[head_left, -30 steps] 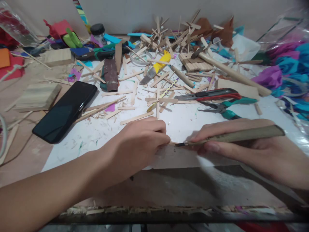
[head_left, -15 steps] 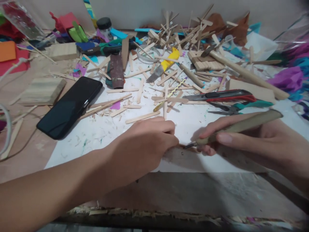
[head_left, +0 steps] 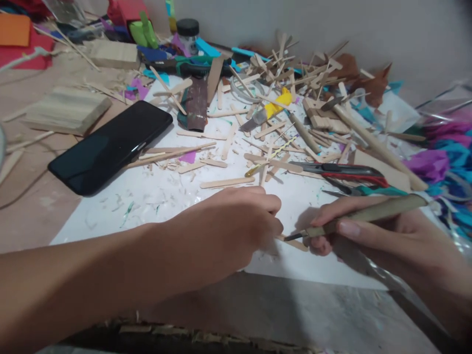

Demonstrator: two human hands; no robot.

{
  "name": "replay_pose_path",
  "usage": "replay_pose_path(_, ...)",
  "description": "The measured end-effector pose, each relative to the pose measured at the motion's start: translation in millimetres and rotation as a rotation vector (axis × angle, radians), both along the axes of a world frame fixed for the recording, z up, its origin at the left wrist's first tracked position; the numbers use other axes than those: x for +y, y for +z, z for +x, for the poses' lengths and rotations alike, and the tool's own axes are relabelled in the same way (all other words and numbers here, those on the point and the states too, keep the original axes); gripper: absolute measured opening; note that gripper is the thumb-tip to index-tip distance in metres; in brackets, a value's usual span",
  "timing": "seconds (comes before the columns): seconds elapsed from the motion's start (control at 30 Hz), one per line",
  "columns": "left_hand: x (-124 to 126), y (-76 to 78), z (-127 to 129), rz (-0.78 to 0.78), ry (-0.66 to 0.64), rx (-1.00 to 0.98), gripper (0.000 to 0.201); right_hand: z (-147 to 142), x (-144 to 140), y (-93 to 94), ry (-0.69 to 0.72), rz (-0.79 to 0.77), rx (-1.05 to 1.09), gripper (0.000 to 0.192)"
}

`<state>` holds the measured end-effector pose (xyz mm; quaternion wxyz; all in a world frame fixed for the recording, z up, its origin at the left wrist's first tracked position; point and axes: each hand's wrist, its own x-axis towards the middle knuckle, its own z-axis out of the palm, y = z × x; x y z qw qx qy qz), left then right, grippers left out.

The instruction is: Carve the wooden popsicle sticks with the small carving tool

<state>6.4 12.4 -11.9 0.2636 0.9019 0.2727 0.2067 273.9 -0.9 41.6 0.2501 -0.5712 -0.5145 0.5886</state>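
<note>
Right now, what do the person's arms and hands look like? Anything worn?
Both are bare. The left hand and its forearm show no sleeve, glove, watch or ring. The right hand is also ungloved, with short unpainted nails and no visible jewellery; its wrist runs out of frame, so a sleeve further up cannot be ruled out.

Black phone (head_left: 110, 146), left of centre. Yellow-handled cutter (head_left: 271, 107), upper centre. Red-and-black utility knife (head_left: 337, 171) and teal-handled pliers (head_left: 365, 189), right. Pale wooden sticks (head_left: 226, 183) on white sheet (head_left: 147, 196). Purple and blue paper (head_left: 442, 162), right edge.
</note>
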Motion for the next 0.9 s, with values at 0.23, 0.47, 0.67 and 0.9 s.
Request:
replay_pose_path(0.23,2,6.1,0,-0.026,-0.051,0.051,0.024,-5,1,11.2,0.061,0.144,-0.235,0.022)
replay_pose_path(0.47,0,7.1,1,-0.005,-0.053,0.063,0.025,4,13,3.0,0.133,0.096,-0.126,0.018)
replay_pose_path(0.67,-1,10.6,0,-0.008,-0.032,0.029,0.024,13,16,-15.8,0.145,0.013,0.231,0.012)
replay_pose_path(0.9,-1,13.5,2,0.016,-0.033,0.085,0.023,-1,11,-7.5,0.0,-0.014,0.165,0.016)
